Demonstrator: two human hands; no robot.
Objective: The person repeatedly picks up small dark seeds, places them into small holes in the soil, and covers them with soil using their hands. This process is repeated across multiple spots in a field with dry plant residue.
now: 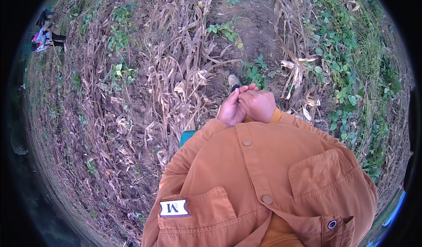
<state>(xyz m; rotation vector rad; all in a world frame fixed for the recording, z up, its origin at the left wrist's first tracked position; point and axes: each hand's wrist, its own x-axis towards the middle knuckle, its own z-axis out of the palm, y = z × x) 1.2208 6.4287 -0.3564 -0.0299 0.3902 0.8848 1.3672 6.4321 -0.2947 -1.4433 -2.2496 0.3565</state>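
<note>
Both of my hands are together in front of my orange-brown jacket [260,167]. My left hand [230,110] is cupped, its palm turned inward and its fingertips reaching under the other hand. Over it rests my right hand [259,104], its back towards me and its fingers curled inward. Whether anything lies between them is hidden. Just beyond the fingers, the muddy tip of a shoe [233,79] shows on the soil. A leafy green plant [255,73] grows beside it. Part of a green object [187,137] shows past my left sleeve; its kind is unclear.
Dry corn stalks [178,59] lie in a long row left of my hands, and another row of dry stalks [293,32] runs to the right. Green bean-like vines [343,65] grow farther right. At the far left edge, people [46,39] stand in the field, one with a long stick.
</note>
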